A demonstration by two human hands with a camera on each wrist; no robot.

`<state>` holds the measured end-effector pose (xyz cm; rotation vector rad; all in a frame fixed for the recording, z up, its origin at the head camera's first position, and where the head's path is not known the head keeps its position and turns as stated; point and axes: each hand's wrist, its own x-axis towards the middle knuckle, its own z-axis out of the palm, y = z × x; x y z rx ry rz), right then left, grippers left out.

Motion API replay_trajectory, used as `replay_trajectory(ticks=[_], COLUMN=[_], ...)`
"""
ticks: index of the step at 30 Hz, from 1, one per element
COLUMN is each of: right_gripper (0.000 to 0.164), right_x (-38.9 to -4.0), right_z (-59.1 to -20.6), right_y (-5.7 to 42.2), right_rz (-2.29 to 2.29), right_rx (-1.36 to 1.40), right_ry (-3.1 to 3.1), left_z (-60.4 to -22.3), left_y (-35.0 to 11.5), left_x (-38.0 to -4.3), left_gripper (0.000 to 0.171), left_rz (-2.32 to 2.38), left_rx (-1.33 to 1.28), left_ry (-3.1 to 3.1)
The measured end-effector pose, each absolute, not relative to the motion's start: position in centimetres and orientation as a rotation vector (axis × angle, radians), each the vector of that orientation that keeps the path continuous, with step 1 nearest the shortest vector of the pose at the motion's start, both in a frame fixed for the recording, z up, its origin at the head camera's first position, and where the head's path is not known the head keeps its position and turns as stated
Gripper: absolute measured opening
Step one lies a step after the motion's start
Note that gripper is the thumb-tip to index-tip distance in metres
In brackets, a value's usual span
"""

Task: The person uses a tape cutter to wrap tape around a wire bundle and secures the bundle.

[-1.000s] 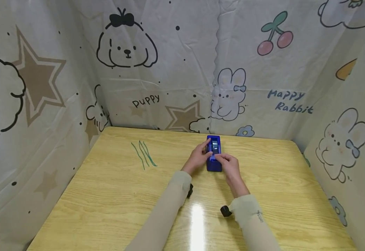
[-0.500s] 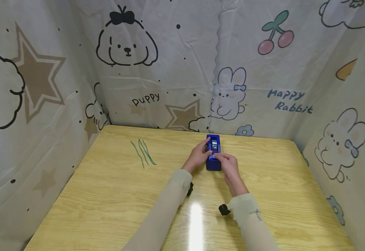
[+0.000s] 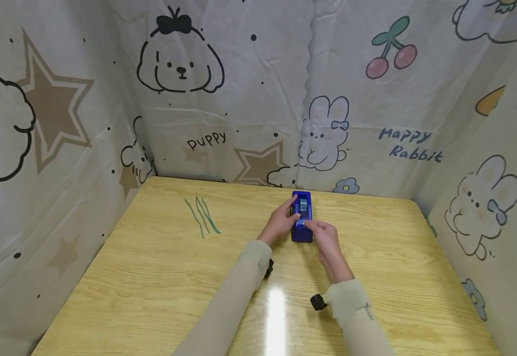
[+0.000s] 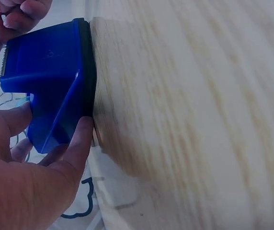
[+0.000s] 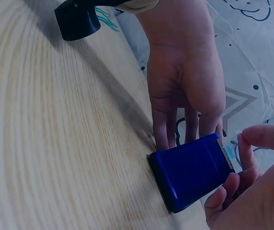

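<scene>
A blue tape dispenser (image 3: pixel 302 235) stands at the far part of the table, with a roll of clear tape (image 3: pixel 303 204) inside it. My left hand (image 3: pixel 280 223) grips it from the left, fingers along its side, thumb up near the roll. The fingers of my right hand (image 3: pixel 328 238) are at the dispenser's front top; thumb and forefinger meet in a pinch beside the toothed cutter (image 5: pixel 226 154). The tape end there is mostly hidden by the fingertips. In the left wrist view the dispenser (image 4: pixel 46 60) sits with its dark base against the table.
Several thin green strands (image 3: pixel 202 217) lie on the wooden table (image 3: pixel 160 277) to the left. A printed cloth curtain (image 3: pixel 258 89) rises behind the table and along both sides. Small black wrist cameras (image 3: pixel 318 302) sit at the sleeves.
The right fingertips have shifted slightly towards the person at the dispenser's front. The left hand keeps its grip, and the dispenser stays in place.
</scene>
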<state>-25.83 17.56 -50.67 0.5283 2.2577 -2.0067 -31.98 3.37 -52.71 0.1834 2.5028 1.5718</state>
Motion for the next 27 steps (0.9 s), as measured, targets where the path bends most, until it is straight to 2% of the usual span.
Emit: replay_trajectory(ticks=[20, 27], right_gripper=[0.039, 0.034], right_x=[-22.8, -22.0], right_z=[-49.7, -49.9], right_y=[17.3, 17.4], right_rz=[-2.009, -2.06], right_rx=[0.518, 0.501], right_ry=[2.267, 2.277], left_z=[-52.5, -52.7], left_y=[3.6, 3.7], left_x=[-32.3, -32.4], left_gripper=[0.062, 0.062], left_rz=[1.56, 1.561], left_rx=[0.206, 0.194], left_ry=[2.541, 2.532])
